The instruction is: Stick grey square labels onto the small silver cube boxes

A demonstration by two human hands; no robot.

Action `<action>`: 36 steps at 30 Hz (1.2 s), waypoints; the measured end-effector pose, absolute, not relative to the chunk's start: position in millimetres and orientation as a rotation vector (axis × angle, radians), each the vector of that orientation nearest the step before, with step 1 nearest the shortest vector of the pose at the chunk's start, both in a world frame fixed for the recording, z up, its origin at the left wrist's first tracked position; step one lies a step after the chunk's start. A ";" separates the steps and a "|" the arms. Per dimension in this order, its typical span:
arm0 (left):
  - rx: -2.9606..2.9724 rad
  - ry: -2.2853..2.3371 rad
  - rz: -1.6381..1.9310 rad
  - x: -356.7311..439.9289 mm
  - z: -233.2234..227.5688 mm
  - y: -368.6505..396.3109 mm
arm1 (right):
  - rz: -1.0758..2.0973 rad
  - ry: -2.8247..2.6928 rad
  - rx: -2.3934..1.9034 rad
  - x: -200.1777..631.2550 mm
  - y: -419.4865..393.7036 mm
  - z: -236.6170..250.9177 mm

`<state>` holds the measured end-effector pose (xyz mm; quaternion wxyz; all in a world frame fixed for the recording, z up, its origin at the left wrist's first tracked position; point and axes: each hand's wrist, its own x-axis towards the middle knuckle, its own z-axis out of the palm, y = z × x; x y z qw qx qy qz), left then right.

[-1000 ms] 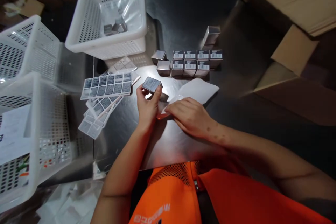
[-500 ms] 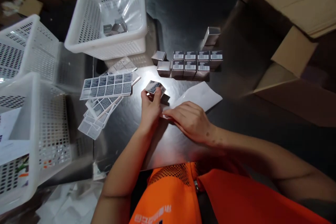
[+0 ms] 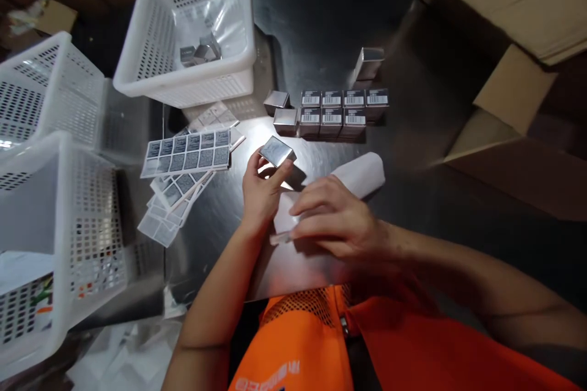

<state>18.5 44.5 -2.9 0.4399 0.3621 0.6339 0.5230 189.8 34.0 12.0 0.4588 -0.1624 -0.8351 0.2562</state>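
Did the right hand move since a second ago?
Yes. The right hand lifted off the white sheet and slid toward the person, away from the row of boxes.

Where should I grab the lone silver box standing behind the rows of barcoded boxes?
Take the silver box by its two opposite side walls, coming from above. It stands apart from the barcoded boxes, so its flat sides are free all round.

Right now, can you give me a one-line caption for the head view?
Left hand holds a small silver box above the metal table while the right hand lifts a white sheet.
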 end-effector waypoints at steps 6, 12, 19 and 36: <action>0.870 1.240 1.400 20.7 -5.9 45.9 | 1.282 -1.270 -0.854 211.8 60.6 29.4; 0.838 1.132 1.170 27.0 0.3 36.1 | 1.648 -1.234 -0.982 222.7 68.0 34.9; 0.867 1.086 1.061 29.6 -1.1 30.6 | 1.741 -1.144 -1.018 221.2 61.6 38.2; 0.922 1.128 1.052 29.0 -3.4 30.6 | 1.792 -1.114 -0.997 218.8 62.3 35.3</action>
